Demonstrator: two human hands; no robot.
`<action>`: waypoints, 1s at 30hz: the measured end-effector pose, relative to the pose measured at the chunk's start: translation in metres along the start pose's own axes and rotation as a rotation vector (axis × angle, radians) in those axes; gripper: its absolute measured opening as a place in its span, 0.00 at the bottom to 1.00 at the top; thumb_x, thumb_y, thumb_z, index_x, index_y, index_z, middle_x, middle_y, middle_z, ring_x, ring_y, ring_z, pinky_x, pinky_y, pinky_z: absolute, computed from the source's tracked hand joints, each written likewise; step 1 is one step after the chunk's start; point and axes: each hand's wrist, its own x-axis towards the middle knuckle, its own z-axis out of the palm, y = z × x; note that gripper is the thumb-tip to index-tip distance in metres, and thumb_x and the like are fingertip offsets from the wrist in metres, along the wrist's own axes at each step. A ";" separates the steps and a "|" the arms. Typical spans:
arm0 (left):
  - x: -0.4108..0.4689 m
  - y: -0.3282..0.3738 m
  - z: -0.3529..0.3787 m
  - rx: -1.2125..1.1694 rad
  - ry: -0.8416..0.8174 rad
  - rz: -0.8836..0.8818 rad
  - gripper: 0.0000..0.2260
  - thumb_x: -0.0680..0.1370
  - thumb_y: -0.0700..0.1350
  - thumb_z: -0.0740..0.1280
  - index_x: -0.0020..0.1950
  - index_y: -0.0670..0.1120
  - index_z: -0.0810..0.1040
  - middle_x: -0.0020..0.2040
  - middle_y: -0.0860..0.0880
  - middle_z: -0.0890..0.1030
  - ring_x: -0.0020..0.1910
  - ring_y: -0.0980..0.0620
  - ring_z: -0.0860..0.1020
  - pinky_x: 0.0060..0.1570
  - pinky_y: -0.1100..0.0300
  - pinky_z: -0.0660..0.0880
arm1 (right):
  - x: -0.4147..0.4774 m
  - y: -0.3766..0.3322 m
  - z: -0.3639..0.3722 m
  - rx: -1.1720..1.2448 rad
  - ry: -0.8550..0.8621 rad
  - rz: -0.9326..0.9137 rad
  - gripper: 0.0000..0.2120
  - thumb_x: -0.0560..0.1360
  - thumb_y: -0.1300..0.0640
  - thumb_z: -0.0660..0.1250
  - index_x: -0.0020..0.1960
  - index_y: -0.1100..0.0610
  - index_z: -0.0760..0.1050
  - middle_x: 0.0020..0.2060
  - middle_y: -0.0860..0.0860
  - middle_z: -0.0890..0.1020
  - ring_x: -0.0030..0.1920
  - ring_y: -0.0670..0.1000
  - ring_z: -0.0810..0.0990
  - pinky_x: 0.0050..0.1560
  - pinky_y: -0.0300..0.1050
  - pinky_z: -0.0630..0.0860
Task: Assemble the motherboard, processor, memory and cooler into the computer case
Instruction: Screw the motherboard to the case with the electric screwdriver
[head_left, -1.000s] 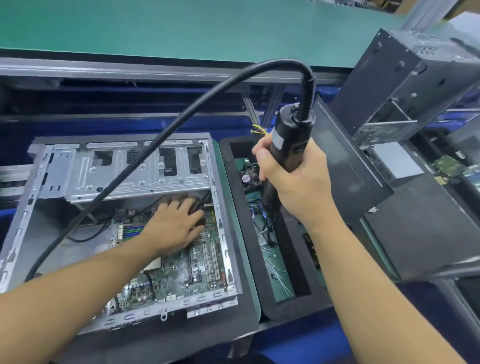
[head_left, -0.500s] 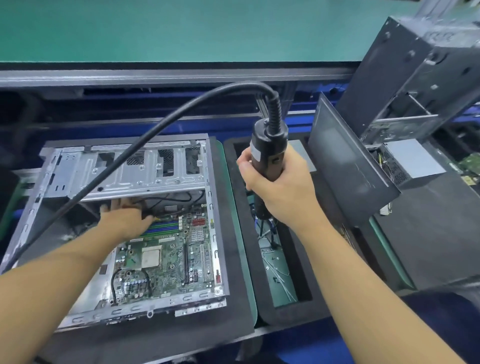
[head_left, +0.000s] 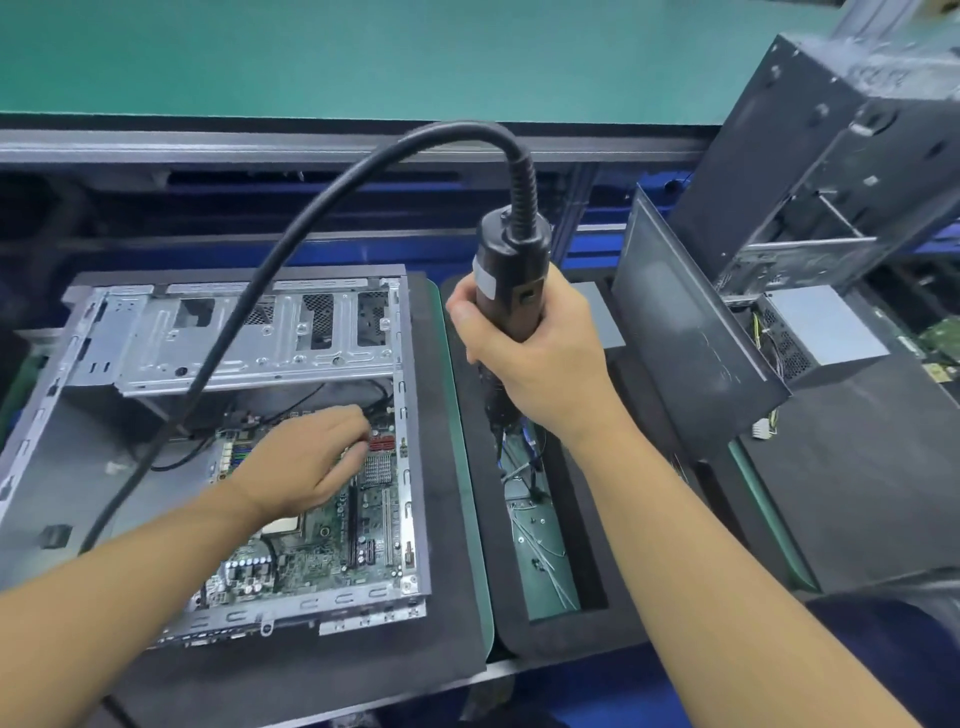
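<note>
Motherboard sits flat in the open case, top half hidden under the left hand; fingers curl down near the red ports, can't tell if they pinch anything. Right hand grips the screwdriver, tip lost in blur.

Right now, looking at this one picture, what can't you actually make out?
Head view only.
The bit of the screwdriver: hidden below the right hand, lost against the dark tray.
The left hand: fingers curled over the motherboard top corner; whether they pinch anything is unclear.
The processor socket: mostly covered by the left wrist.
The second case, upper right: blurred, cut off by the edge.
</note>
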 end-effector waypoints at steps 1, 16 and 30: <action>0.006 0.010 -0.003 -0.045 0.053 -0.035 0.07 0.79 0.48 0.54 0.46 0.49 0.70 0.40 0.56 0.70 0.36 0.55 0.68 0.36 0.58 0.68 | 0.000 -0.002 -0.003 0.001 0.011 0.001 0.09 0.75 0.58 0.71 0.48 0.63 0.75 0.39 0.57 0.81 0.37 0.60 0.77 0.41 0.58 0.78; 0.128 0.119 0.080 -0.015 -0.495 0.023 0.08 0.75 0.45 0.63 0.51 0.52 0.78 0.47 0.56 0.77 0.49 0.52 0.76 0.48 0.57 0.76 | -0.037 0.009 -0.071 -0.025 0.153 0.092 0.10 0.73 0.53 0.72 0.46 0.59 0.75 0.36 0.57 0.79 0.37 0.58 0.78 0.45 0.59 0.79; 0.130 0.162 0.182 0.496 -0.888 0.074 0.07 0.74 0.45 0.65 0.37 0.48 0.70 0.48 0.51 0.80 0.51 0.47 0.78 0.43 0.56 0.61 | -0.070 0.060 -0.111 0.122 0.140 0.176 0.09 0.74 0.58 0.73 0.45 0.60 0.74 0.34 0.49 0.79 0.36 0.58 0.78 0.42 0.57 0.80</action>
